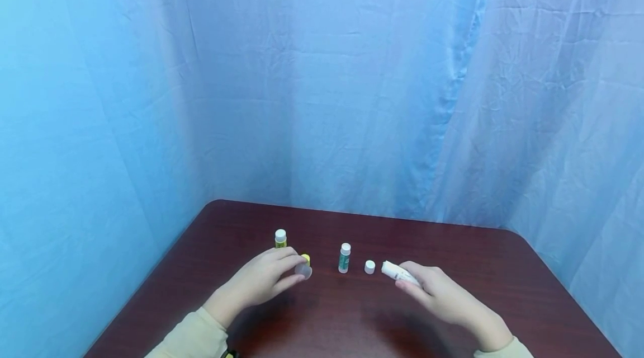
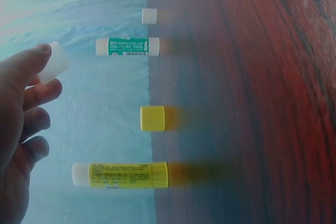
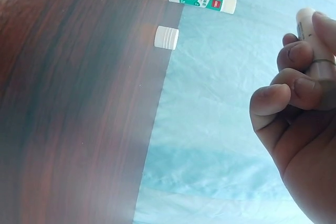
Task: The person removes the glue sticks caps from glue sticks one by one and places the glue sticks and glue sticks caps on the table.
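My left hand (image 1: 266, 277) pinches a translucent whitish cap (image 2: 54, 65) between thumb and fingertips, raised above the table. Below it a yellow cap (image 2: 153, 118) stands on the table, partly hidden by the hand in the head view. A yellow glue stick (image 2: 121, 176) with a whitish top stands upright behind that hand. My right hand (image 1: 443, 293) grips a white glue stick (image 1: 399, 273) with printing on its side, tilted with one end toward the middle. Beside that end sits a ridged white cap (image 3: 166, 38) on the table.
Between the two hands a green-and-white glue stick (image 1: 344, 258) stands upright. The dark reddish-brown wooden table (image 1: 327, 324) has rounded far corners. Pale blue curtains (image 1: 342, 95) hang behind it and along both sides.
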A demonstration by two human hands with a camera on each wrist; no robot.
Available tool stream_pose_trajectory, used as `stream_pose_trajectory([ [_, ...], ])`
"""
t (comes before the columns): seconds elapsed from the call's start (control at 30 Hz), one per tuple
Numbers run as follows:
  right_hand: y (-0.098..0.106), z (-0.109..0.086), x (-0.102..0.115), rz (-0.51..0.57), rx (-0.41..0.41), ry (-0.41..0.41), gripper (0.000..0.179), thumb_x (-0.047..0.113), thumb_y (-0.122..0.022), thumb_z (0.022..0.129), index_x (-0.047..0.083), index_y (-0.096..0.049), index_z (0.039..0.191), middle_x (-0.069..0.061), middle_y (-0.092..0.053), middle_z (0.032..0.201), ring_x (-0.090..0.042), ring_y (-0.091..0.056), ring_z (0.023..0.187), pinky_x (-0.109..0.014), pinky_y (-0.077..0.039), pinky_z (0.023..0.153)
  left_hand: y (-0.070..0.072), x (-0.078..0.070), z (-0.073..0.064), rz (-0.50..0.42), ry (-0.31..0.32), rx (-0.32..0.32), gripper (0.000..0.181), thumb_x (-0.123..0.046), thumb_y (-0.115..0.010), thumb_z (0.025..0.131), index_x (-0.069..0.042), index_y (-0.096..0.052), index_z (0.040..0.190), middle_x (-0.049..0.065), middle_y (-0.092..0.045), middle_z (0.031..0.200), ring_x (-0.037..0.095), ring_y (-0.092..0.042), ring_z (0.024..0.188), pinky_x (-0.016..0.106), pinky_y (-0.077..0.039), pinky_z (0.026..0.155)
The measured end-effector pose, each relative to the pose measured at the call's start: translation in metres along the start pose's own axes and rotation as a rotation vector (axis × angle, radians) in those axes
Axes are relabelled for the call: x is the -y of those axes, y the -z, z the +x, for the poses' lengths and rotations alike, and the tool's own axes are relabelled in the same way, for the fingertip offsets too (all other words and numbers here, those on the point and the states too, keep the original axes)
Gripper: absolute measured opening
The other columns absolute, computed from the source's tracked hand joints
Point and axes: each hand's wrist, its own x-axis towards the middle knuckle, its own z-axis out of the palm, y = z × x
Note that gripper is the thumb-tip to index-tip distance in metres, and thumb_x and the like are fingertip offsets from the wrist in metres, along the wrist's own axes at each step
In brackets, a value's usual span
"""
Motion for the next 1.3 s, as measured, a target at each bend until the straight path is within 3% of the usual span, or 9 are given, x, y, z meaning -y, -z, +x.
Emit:
stream_pose_trajectory([
  [0.2,0.002,0.003,0.002,0.01,-0.046,-0.025,0.01,0.026,-0.061,0.104,0.03,-0.061,0.113,0.017,-0.048,0.072,0.001,-0.043,0.06,-0.024,-0.044,0.054,-0.004,-0.003,0.007,-0.006,-0.007,-0.054,0.03,-0.023,-0.079,0.091,-0.013,-0.069,0.117,-0.008,-0.064,0.102,0.008,-0.06,0.09,0.028,-0.053,0.083],
  [0.37,0.003,0.005,0.001,0.011,-0.071,-0.037,0.011,0.025,-0.062,0.104,0.03,-0.061,0.114,0.016,-0.048,0.072,0.0,-0.043,0.059,-0.024,-0.044,0.054,-0.007,-0.008,0.015,-0.052,0.018,-0.057,0.033,-0.021,-0.081,0.089,-0.01,-0.067,0.116,-0.006,-0.066,0.102,0.008,-0.06,0.09,0.028,-0.053,0.083],
  [0.57,0.002,0.006,0.0,0.022,-0.092,-0.045,0.012,0.024,-0.063,0.103,0.03,-0.061,0.114,0.015,-0.05,0.072,-0.001,-0.045,0.06,-0.025,-0.044,0.054,-0.013,-0.014,0.026,-0.063,0.043,-0.043,0.031,-0.024,-0.08,0.091,-0.012,-0.068,0.116,-0.006,-0.066,0.104,0.008,-0.059,0.089,0.026,-0.053,0.081],
  [0.83,0.003,0.007,-0.008,0.022,-0.13,-0.059,0.013,0.023,-0.063,0.103,0.031,-0.063,0.114,0.014,-0.051,0.074,-0.004,-0.048,0.063,-0.026,-0.044,0.057,-0.022,-0.02,0.035,-0.075,0.02,-0.101,0.029,-0.023,-0.08,0.09,-0.015,-0.071,0.116,-0.009,-0.064,0.106,0.006,-0.056,0.087,0.022,-0.05,0.077],
  [1.03,0.003,0.007,-0.015,0.007,-0.151,-0.093,0.009,0.025,-0.063,0.103,0.029,-0.062,0.111,0.014,-0.05,0.073,-0.003,-0.045,0.06,-0.026,-0.043,0.055,-0.028,-0.025,0.043,-0.093,0.045,-0.092,0.03,-0.023,-0.08,0.09,-0.017,-0.072,0.118,-0.008,-0.064,0.108,0.006,-0.059,0.091,0.021,-0.051,0.08],
  [1.3,0.005,0.007,-0.026,-0.005,-0.175,-0.172,0.017,0.028,-0.061,0.104,0.02,-0.063,0.119,0.011,-0.052,0.071,-0.005,-0.046,0.059,-0.028,-0.044,0.054,-0.038,-0.031,0.053,-0.094,0.044,-0.077,0.032,-0.022,-0.08,0.091,-0.012,-0.07,0.119,-0.006,-0.065,0.106,0.009,-0.062,0.092,0.026,-0.053,0.083],
])
